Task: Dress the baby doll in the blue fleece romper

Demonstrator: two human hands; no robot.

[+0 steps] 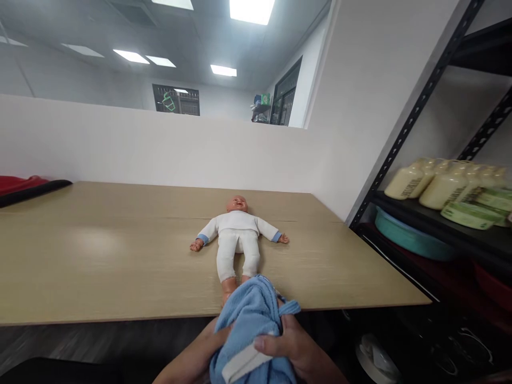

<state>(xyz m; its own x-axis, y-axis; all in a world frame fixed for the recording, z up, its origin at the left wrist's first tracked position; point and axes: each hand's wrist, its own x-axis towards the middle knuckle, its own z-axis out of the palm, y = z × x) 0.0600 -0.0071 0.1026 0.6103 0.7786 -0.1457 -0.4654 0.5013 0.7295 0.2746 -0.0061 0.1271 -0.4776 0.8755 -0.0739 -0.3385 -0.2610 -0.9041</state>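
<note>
A bunched blue terry cloth (256,314) with a white band hangs at the table's front edge, partly in front of the doll's feet. My right hand (288,344) grips its right side, thumb pressed on the fabric near the white band. On the other side my left hand (214,338) holds the cloth, with most of its fingers hidden by the folds. Just beyond lies a baby doll (239,226) on its back, arms spread, head away from me. It wears a white top with blue cuffs and white trousers.
The doll lies on a wooden table (120,266) against a white wall. At right, a black shelf rack holds several cream bottles (444,184), green packs (472,213) and a teal basin (412,234). Red fabric (24,184) sits at the far left.
</note>
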